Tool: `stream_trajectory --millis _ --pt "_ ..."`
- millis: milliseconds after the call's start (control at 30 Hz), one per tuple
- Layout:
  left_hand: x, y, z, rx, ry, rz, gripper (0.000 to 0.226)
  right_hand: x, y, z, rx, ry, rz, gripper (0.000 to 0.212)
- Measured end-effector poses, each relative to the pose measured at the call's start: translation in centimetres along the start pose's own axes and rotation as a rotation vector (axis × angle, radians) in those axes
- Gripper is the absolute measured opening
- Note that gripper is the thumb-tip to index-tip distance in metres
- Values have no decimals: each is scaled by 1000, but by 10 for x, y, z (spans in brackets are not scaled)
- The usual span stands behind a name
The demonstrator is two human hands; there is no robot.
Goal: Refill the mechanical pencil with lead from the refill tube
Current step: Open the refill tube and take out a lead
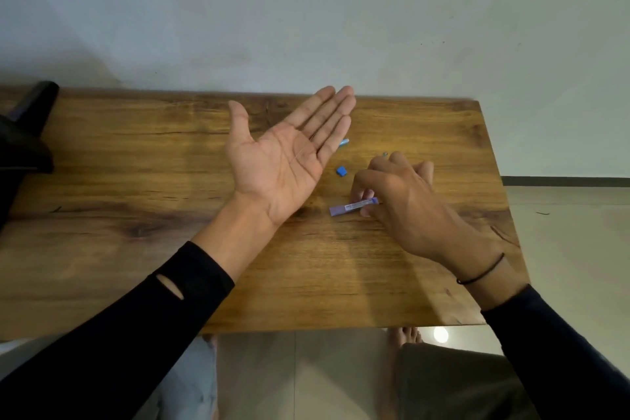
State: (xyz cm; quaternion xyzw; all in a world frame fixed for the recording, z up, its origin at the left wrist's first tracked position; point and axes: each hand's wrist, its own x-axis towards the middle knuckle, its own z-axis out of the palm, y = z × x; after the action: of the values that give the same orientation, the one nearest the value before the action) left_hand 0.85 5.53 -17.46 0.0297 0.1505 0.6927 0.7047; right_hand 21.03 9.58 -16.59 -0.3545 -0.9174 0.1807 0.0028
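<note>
My left hand (pixel 286 160) is held palm up above the wooden table (pixel 136 181), fingers flat and together; a thin dark lead lies across the palm. My right hand (pixel 402 201) is lower right, fingers pinching the purple refill tube (pixel 351 207), which lies nearly flat on the table. A small blue cap (pixel 341 171) sits on the table between the hands. A light blue end of the mechanical pencil (pixel 344 142) pokes out from behind my left fingers, and its metal tip (pixel 385 154) shows just past my right fingers; the rest is hidden.
A black object (pixel 24 140) stands at the table's left edge. The wall runs directly behind the table. The table's right edge drops to a tiled floor (pixel 562 249). My knees and feet show below the front edge.
</note>
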Motion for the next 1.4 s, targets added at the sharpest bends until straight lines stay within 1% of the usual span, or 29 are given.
stream_trajectory --millis 167,233,333,433,500,567,633,733,833,933,1100,1267,1400 --pt "0 -3 1 5 -4 -22 127 4 2 -2 32 -30 38 28" --pt "0 -4 1 3 -5 -34 127 4 3 -5 40 -3 30 29" --pt "1 -5 1 22 -4 -40 126 3 6 -10 92 146 -3 21" --pt "3 -9 0 58 8 -49 126 4 7 -15 142 383 -19 9" --pt "2 -11 0 78 26 -51 125 7 2 -16 147 521 -39 5" --pt "0 -13 -1 111 51 -60 125 9 -7 -15 119 584 -84 4" --pt "-1 -18 0 172 84 -65 124 11 -15 -14 55 572 -133 7" --pt "-4 -26 2 232 122 -74 124 12 -22 -13 -40 497 -198 14" --pt "-7 -30 4 281 118 -96 123 11 -23 -13 -126 434 -223 19" --pt "-7 -32 7 297 107 -134 124 11 -22 -11 -154 395 -222 18" --pt "-9 -36 9 307 87 -169 115 12 -21 -11 -180 366 -226 17" --pt "-9 -35 9 341 94 -190 112 13 -23 -13 -192 370 -246 10" --pt "-8 -34 8 355 68 -213 112 12 -24 -14 -207 393 -271 10"
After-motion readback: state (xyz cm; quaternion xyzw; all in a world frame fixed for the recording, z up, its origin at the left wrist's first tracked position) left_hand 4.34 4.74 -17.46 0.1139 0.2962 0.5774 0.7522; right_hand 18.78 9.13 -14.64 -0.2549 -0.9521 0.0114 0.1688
